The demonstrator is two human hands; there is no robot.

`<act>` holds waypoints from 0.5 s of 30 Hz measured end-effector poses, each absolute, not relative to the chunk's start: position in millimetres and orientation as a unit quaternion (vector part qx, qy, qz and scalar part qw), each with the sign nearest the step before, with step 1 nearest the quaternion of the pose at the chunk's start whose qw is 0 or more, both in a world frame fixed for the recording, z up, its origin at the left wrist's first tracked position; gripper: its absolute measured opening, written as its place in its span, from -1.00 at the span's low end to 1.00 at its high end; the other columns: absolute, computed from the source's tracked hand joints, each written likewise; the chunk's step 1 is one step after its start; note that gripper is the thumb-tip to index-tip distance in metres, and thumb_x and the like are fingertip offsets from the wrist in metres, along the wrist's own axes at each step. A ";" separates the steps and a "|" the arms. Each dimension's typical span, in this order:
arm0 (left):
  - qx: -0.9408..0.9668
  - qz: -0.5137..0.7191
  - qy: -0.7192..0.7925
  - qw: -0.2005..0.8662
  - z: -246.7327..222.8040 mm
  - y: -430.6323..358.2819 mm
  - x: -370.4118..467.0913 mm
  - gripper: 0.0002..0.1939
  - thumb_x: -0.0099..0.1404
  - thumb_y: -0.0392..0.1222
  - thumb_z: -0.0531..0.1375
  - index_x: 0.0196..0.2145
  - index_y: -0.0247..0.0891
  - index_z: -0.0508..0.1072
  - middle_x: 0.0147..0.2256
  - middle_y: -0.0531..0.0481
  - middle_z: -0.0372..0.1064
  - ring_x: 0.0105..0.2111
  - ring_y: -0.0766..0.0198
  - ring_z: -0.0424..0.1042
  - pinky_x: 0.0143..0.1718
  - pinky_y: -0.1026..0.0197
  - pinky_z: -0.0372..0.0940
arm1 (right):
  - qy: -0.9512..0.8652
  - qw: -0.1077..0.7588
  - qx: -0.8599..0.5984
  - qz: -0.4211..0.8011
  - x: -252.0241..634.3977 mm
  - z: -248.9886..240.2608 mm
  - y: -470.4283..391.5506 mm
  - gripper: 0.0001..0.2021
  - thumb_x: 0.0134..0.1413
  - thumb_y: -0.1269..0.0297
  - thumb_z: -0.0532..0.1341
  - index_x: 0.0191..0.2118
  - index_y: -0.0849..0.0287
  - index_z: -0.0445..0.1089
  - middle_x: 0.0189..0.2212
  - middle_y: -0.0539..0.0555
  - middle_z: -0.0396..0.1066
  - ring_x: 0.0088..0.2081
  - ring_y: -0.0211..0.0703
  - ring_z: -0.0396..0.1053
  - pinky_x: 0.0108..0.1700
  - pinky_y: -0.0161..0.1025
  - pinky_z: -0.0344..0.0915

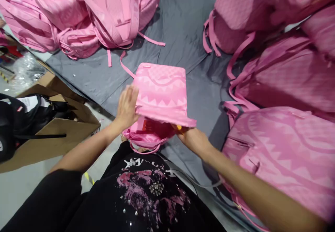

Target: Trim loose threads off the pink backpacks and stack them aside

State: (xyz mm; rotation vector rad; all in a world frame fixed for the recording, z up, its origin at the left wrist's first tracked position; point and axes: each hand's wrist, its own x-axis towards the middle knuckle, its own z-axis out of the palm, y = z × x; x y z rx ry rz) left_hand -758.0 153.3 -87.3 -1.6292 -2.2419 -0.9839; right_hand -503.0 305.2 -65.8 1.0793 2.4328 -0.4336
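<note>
While left hand (127, 104) rests flat-fingered against boxy, zigzag-printed pink bag (161, 90), part-hidden right hand (193, 138) has indeterminable grip.

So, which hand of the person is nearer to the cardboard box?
Left. The left hand is at the small pink bag, on the side toward the cardboard box; the right hand is at the bag's opposite side, farther away.

Short-sleeved black top (104, 204), white lettering (140, 162), pink print (138, 193), round jewelled cluster (157, 188), scattered shiny studs (136, 212)

At left, a cardboard box (75, 129) of black bags (9, 127) near crumpled clear plastic (28, 68)
</note>
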 end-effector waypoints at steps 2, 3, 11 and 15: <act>-0.549 -0.391 -0.737 0.050 -74.1 183.7 -772.6 -0.60 0.33 0.08 0.16 -0.06 -0.27 0.50 -0.17 -0.17 0.54 -0.14 0.10 0.50 -0.03 0.08 0.29 | 0.848 0.215 0.469 -0.117 -483.7 -80.3 280.3 -0.56 0.34 -0.03 -0.12 0.06 0.13 0.27 -0.17 0.36 0.49 -0.09 0.24 0.48 -0.16 -0.05 0.34; -0.543 -0.416 -0.728 0.031 -69.5 195.0 -777.7 -0.65 0.34 0.05 0.16 -0.13 -0.28 0.53 -0.25 -0.12 0.55 -0.24 0.17 0.51 -0.13 0.17 0.31 | 0.834 0.209 0.499 -0.106 -475.2 -88.8 268.3 -0.54 0.35 -0.03 -0.16 0.03 0.13 0.29 -0.24 0.33 0.51 -0.15 0.21 0.51 -0.21 -0.07 0.34; -0.532 -0.478 -0.693 -0.091 -64.0 205.1 -793.6 -0.77 0.26 -0.12 0.23 -0.19 -0.28 0.57 -0.32 -0.04 0.55 -0.31 0.25 0.50 -0.20 0.26 0.32 | 0.808 0.065 0.575 -0.108 -442.1 -144.5 175.6 -0.67 0.31 0.07 0.07 -0.12 0.24 0.40 -0.46 0.20 0.52 -0.40 0.04 0.52 -0.41 -0.26 0.18; -0.641 -0.392 -0.599 -0.277 -78.1 162.5 -817.8 -0.41 0.13 0.03 0.32 0.11 -0.13 0.43 0.17 -0.10 0.34 0.21 0.03 0.25 0.24 -0.01 0.13 | 0.744 -0.059 0.641 -0.181 -426.6 -167.4 148.3 -0.69 0.20 0.08 0.12 -0.16 0.21 0.44 -0.53 0.13 0.49 -0.51 -0.08 0.46 -0.47 -0.29 0.18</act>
